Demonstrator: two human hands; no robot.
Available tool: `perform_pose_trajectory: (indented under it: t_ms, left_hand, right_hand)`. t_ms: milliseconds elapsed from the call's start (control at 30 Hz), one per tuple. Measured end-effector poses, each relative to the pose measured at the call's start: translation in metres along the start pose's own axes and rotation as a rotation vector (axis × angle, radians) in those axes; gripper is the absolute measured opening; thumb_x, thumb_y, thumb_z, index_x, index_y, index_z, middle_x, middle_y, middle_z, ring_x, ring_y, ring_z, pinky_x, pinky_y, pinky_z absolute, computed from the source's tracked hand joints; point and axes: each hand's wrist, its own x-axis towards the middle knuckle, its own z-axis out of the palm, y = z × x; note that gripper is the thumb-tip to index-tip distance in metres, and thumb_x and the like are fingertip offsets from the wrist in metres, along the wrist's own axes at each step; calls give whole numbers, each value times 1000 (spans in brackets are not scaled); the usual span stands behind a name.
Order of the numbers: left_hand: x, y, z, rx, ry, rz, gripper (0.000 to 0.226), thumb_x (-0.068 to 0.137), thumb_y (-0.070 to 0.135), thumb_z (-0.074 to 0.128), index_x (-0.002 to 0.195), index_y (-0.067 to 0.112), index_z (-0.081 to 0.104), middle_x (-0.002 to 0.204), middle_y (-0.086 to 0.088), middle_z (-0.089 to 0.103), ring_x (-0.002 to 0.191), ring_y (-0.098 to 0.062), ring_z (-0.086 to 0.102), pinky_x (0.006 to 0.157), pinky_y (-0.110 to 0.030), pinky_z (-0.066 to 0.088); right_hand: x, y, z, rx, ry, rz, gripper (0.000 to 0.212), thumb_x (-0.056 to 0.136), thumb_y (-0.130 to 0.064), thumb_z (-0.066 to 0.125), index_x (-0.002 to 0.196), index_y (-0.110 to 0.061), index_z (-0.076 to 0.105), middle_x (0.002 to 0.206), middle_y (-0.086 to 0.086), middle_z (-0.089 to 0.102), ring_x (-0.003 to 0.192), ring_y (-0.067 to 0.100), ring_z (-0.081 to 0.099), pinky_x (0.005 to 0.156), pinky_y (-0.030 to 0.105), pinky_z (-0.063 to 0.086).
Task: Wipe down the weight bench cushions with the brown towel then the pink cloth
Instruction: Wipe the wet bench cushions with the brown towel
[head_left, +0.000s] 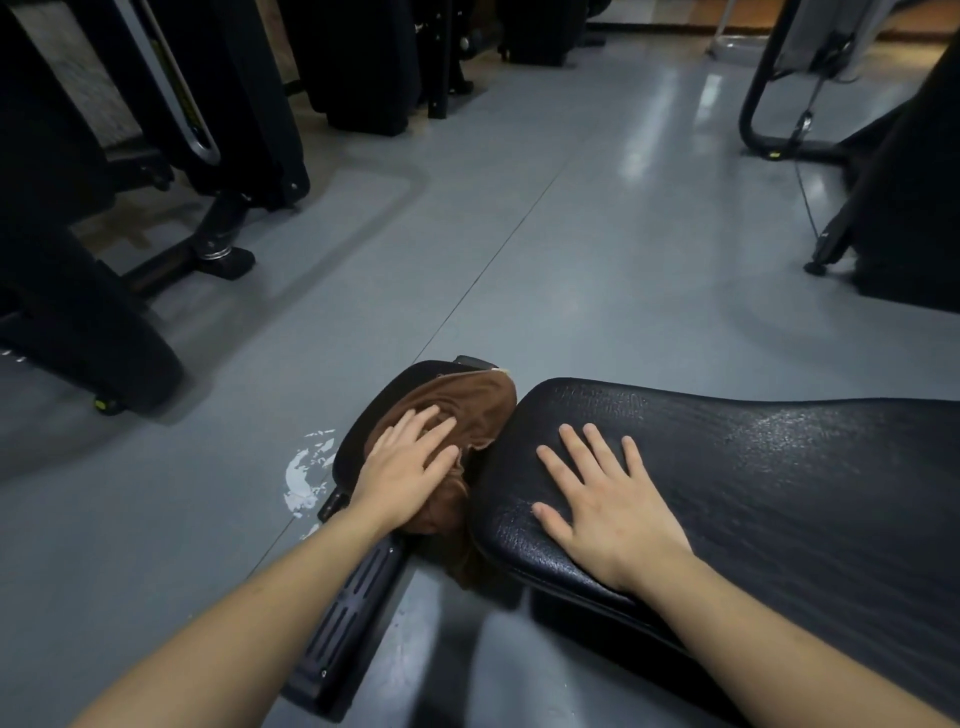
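The black weight bench has a long back cushion (753, 467) stretching to the right and a smaller seat cushion (363, 415) on its left. A crumpled brown towel (467, 405) covers most of the seat cushion and hangs down into the gap between the two pads. My left hand (410, 467) presses flat on the towel with fingers spread. My right hand (608, 499) lies flat, fingers spread, on the near end of the long cushion, whose surface looks damp and shiny further right. No pink cloth is in view.
The bench's black base foot (348, 623) runs along the grey floor below my left forearm. A white scuff mark (304, 473) is on the floor beside the seat. Dark gym machines stand at the left (78, 322), back (363, 62) and right (893, 208).
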Motion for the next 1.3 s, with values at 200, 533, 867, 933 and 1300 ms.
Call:
perform_pose_trajectory:
  t_ms: [200, 533, 867, 933, 1300]
  left_hand:
    - [19, 9, -5, 0, -32, -138, 53, 105, 54, 32, 156, 39, 30, 168, 10, 17, 155, -19, 9, 125, -38, 8]
    - [69, 1, -7, 45, -76, -226, 60, 102, 62, 29, 158, 40, 24, 169, 8, 11, 156, -20, 7, 125, -42, 8]
    - [90, -9, -4, 37, -61, -274, 62, 101, 66, 26, 157, 40, 24, 169, 6, 12, 155, -20, 8, 124, -48, 9]
    - [79, -13, -5, 58, -58, -248, 62, 101, 65, 25, 157, 40, 24, 169, 5, 13, 155, -20, 8, 124, -48, 9]
    - [-41, -20, 16, 97, 220, 212, 78, 80, 79, 54, 142, 32, 55, 152, 1, 48, 147, -29, 34, 117, -57, 29]
  right_hand:
    - [-1, -1, -3, -3, -12, 4, 88, 83, -68, -10, 162, -29, 2, 169, 4, -8, 155, 27, -13, 122, 56, -6]
    - [0, 2, 1, -17, 2, -9, 74, 99, -66, 11, 162, -27, 1, 169, 7, -9, 155, 30, -14, 122, 58, -5]
    - [0, 3, 1, 14, 15, -12, 74, 99, -66, 14, 162, -27, 7, 169, 8, -6, 155, 30, -12, 122, 58, -5]
    - [-1, 3, 0, 21, 10, -11, 73, 99, -65, 14, 162, -27, 6, 169, 8, -6, 155, 30, -12, 122, 58, -5]
    - [0, 2, -3, -4, -20, 4, 87, 85, -68, -7, 162, -29, 2, 169, 5, -9, 155, 27, -13, 123, 56, -3]
